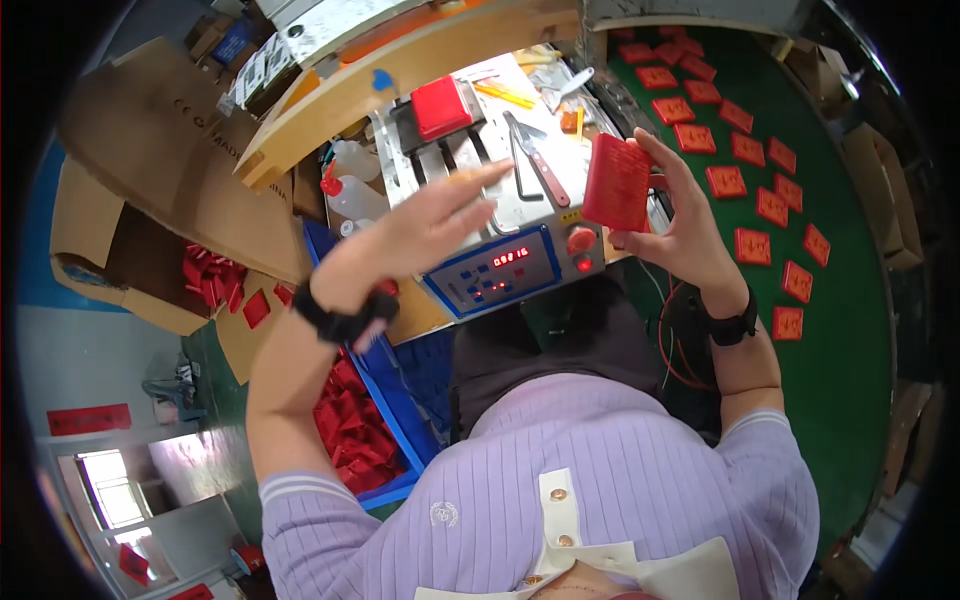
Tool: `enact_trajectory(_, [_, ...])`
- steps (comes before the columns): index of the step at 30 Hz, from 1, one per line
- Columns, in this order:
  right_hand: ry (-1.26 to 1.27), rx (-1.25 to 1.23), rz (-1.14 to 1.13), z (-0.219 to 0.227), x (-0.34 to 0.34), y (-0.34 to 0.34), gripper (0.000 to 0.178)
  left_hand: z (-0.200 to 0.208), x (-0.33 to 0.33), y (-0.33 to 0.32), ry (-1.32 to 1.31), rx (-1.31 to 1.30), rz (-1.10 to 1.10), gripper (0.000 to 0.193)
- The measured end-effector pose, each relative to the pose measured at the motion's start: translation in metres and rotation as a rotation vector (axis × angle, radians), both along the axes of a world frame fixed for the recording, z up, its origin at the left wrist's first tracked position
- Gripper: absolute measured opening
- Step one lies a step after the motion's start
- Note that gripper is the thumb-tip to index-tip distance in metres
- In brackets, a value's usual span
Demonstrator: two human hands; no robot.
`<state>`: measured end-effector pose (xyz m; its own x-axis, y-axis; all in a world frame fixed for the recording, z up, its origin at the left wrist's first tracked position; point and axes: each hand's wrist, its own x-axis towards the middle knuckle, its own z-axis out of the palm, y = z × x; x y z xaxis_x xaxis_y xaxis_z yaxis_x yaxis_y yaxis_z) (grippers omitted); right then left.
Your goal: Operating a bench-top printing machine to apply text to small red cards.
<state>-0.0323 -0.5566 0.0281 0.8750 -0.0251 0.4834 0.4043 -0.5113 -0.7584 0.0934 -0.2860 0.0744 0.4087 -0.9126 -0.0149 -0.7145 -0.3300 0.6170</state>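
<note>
Right of centre in the frame, the right hand is pinching a thick red rectangular block with a finely textured face between thumb and fingers. Well apart from it, left of centre, the left hand is hovering empty, fingers stretched out, blocking part of a white metal machine top. Beyond its fingertips, a bent black hex key is lying beside a reddish-handled tool. Below, a blue control panel is glowing with red digits and carrying small printing. Upper centre, a bright red square pad is sitting under a pale wooden beam. Far right, red square pieces with gold-toned printing are dotting a green floor; upper left, a brown cardboard flap is showing dark lettering; lower left, a blue plastic crate is holding piled red pieces.
</note>
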Motion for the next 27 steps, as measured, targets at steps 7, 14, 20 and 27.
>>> enact_trajectory(7, [0.010, 0.041, 0.202, 0.002, -0.034, 0.039, 0.089, -0.020, -0.099, -0.009, 1.129, -0.482, 0.391, 0.042])
enact_trajectory(14, [-0.063, 0.029, 0.313, -0.004, -0.045, 0.055, 0.091, -0.034, -0.124, -0.007, 1.429, -0.688, 0.422, 0.030])
enact_trajectory(20, [-0.076, 0.164, 0.387, -0.007, -0.049, 0.056, 0.090, -0.033, -0.133, -0.003, 1.428, -0.736, 0.404, 0.029])
enact_trajectory(27, [-0.083, 0.184, 0.380, -0.006, -0.053, 0.053, 0.088, -0.031, -0.136, -0.006, 1.405, -0.753, 0.385, 0.028])
